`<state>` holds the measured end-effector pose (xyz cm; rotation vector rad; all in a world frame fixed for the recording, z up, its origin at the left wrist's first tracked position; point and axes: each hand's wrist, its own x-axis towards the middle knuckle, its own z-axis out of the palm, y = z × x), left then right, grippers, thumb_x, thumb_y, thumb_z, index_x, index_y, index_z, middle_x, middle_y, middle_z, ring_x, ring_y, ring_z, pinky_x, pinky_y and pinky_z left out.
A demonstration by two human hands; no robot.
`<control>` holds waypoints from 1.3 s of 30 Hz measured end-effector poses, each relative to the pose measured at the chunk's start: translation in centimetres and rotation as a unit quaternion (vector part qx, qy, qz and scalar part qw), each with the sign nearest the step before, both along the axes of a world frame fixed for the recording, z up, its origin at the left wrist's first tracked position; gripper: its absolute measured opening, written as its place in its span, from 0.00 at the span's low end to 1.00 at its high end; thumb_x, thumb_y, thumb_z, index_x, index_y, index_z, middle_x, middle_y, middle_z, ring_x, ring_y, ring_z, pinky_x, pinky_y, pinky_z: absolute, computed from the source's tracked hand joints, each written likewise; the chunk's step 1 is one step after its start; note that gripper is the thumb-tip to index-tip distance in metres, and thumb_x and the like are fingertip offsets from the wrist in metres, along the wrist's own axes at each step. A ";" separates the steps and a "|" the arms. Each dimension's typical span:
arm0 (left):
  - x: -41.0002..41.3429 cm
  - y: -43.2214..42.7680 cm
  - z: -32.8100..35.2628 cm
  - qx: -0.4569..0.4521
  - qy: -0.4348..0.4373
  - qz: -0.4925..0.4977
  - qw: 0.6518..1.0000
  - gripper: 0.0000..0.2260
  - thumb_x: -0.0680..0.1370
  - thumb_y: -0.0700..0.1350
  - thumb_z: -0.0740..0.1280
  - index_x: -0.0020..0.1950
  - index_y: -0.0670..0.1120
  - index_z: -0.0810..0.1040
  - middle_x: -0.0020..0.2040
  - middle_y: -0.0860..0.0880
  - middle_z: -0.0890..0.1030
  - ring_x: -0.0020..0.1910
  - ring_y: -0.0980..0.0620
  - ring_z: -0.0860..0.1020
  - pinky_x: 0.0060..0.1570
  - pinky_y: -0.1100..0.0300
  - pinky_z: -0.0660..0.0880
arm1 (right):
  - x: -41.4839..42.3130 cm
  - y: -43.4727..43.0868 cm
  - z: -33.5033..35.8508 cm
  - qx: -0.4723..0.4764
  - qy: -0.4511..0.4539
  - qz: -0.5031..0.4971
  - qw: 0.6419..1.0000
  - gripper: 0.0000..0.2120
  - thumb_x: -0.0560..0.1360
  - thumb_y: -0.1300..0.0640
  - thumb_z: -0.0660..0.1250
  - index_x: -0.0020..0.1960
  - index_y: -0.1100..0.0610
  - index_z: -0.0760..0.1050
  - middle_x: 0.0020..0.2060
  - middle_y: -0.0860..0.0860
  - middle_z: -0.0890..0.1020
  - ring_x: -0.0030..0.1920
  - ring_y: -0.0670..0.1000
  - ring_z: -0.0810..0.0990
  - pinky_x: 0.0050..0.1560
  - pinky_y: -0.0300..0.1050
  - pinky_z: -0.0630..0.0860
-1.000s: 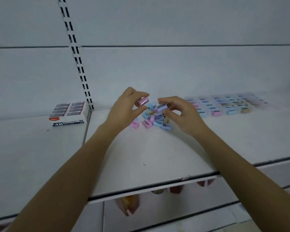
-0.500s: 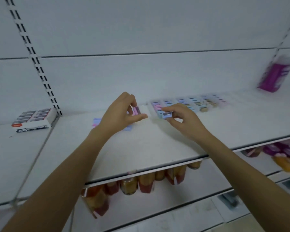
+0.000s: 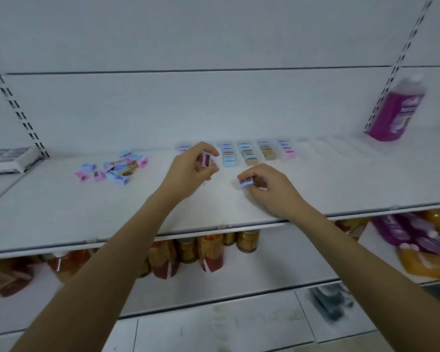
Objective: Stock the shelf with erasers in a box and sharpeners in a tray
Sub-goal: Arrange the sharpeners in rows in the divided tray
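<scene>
The white shelf [image 3: 112, 212] shows its front edge as a pale lip running across the middle of the frame, and both our forearms cross it. Between that lip and our hands we have a wide strip of bare board; another stretch opens right of centre, toward the purple bottle [image 3: 396, 110] standing by the slotted upright [image 3: 401, 64] at the upper right.

Our left hand [image 3: 188, 171] pinches a pink sharpener [image 3: 206, 159] between thumb and fingers, raised just in front of the left end of the sorted rows [image 3: 249, 153]. Our right hand [image 3: 269, 189], fingers curled, pinches a lilac sharpener [image 3: 246, 182] low over the board, a little nearer us than the rows (whether it touches the surface we cannot tell). The rows sit at the centre of the frame against the back panel; their tray is too faint to make out.

Left of centre lies a loose heap of sharpeners [image 3: 114, 167], well apart from our left hand. At the far left edge sits the eraser box [image 3: 8, 158], on the neighbouring board. Nothing stands between our hands and the rows.

The sharpeners are small blocky wedges in matt pastel pink, blue, lilac and tan. Below the shelf, amber jars [image 3: 208, 252] and glossy purple and orange pouches [image 3: 417, 240] appear, blurred
</scene>
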<state>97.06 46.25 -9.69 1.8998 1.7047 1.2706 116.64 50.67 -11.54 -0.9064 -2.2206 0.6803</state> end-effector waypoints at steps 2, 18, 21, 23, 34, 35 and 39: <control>1.2 0.8 0.3 0.003 -0.009 0.017 1.000 0.10 0.74 0.39 0.68 0.52 0.50 0.74 0.43 0.57 0.76 0.38 0.60 0.76 0.43 0.74 0.71 | 1.0 0.4 -0.1 -0.009 0.010 0.000 1.000 0.11 0.73 0.69 0.63 0.52 0.60 0.78 0.48 0.49 0.75 0.47 0.45 0.74 0.50 0.25 0.68; 7.8 9.5 1.0 0.019 -0.105 -0.054 0.993 0.10 0.70 0.40 0.73 0.38 0.49 0.72 0.40 0.54 0.81 0.35 0.61 0.76 0.39 0.66 0.74 | 8.0 6.5 -0.1 0.030 0.016 -0.103 0.994 0.11 0.74 0.66 0.64 0.56 0.58 0.76 0.49 0.49 0.75 0.48 0.47 0.75 0.50 0.28 0.69; 8.7 10.4 0.5 0.035 -0.123 -0.017 0.992 0.11 0.70 0.42 0.73 0.38 0.49 0.71 0.41 0.54 0.80 0.35 0.59 0.76 0.39 0.59 0.75 | 8.6 8.0 -0.1 0.060 0.001 -0.091 0.994 0.10 0.74 0.66 0.64 0.53 0.57 0.78 0.47 0.47 0.76 0.46 0.46 0.73 0.48 0.25 0.66; 9.2 11.0 0.5 0.040 -0.126 -0.013 0.991 0.10 0.71 0.41 0.72 0.41 0.49 0.71 0.43 0.51 0.80 0.38 0.56 0.78 0.44 0.56 0.76 | 8.9 9.6 0.1 0.076 -0.005 -0.090 0.993 0.10 0.73 0.65 0.64 0.53 0.57 0.78 0.46 0.45 0.76 0.46 0.46 0.73 0.47 0.24 0.65; 12.5 11.9 -1.0 0.106 -0.072 0.130 0.983 0.06 0.74 0.37 0.68 0.45 0.46 0.74 0.48 0.46 0.79 0.38 0.56 0.77 0.38 0.76 0.70 | 10.7 15.0 -0.3 0.131 0.062 -0.028 0.989 0.08 0.72 0.67 0.65 0.50 0.61 0.77 0.46 0.54 0.77 0.44 0.46 0.73 0.46 0.26 0.66; 12.3 11.6 -1.5 0.117 -0.037 0.134 0.983 0.05 0.73 0.37 0.69 0.44 0.44 0.74 0.46 0.47 0.78 0.37 0.58 0.75 0.39 0.76 0.69 | 10.8 15.0 -0.5 0.124 0.068 -0.026 0.990 0.08 0.72 0.67 0.65 0.50 0.62 0.77 0.47 0.54 0.77 0.44 0.46 0.74 0.46 0.27 0.66; 11.5 10.8 -3.1 0.104 0.129 0.140 0.976 0.04 0.71 0.42 0.68 0.41 0.41 0.76 0.40 0.47 0.78 0.41 0.56 0.70 0.41 0.69 0.64 | 10.9 14.7 -1.1 0.112 0.020 0.003 0.993 0.05 0.72 0.64 0.66 0.48 0.59 0.77 0.46 0.52 0.79 0.47 0.52 0.75 0.47 0.36 0.65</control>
